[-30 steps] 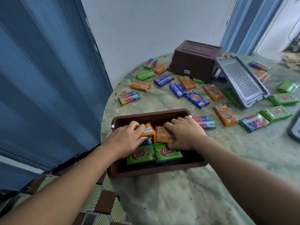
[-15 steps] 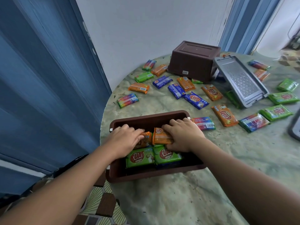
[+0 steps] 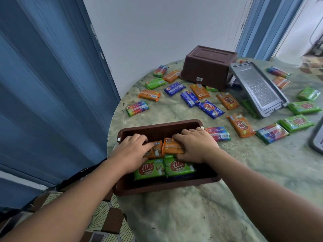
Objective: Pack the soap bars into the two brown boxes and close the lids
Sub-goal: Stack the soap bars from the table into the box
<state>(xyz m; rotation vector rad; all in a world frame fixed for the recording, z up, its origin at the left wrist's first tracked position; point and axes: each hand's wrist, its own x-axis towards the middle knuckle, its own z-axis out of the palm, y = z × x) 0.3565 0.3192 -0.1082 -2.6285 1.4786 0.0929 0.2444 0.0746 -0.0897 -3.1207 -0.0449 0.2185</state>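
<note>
Brown plastic, open-topped: near box [image 3: 208, 179] at lower centre of frame, on a green marbled table [image 3: 192, 215], both hands inside. Left hand [image 3: 132, 152] pressed flat on one orange soap bar [image 3: 155, 151], fingers extended and relaxed, nothing clasped. Right hand [image 3: 195, 145] on a second orange bar [image 3: 172, 147] just beside the first, fingers curled over its far edge and thumb against its near side, so clamped on that bar. Two green bars [image 3: 151, 169] lying side by side in the box's near half, labels up, touching each other and just under the orange pair. Blue wrapper edge barely visible beneath the green ones; number of layers below, cannot tell.

Second brown box [image 3: 208, 67] upside down at upper centre, well apart from the first. Grey perforated lid [image 3: 257, 88] leaning tilted just right of it, one edge on the table. Corner of another grey piece [image 3: 317, 138] cut off at the right edge. Loose soap bars scattered across the middle and right of frame: rainbow bar [image 3: 137, 108] alone at centre left, blue bar [image 3: 210, 109] near centre, orange bar [image 3: 241, 125] right of centre, rainbow-wrapped bar [image 3: 218, 134] touching the near box's right end, more green ones [image 3: 305, 107] toward the right edge. Blue folding door [image 3: 43, 84] filling the left side; patterned floor [image 3: 108, 222] at bottom left.
</note>
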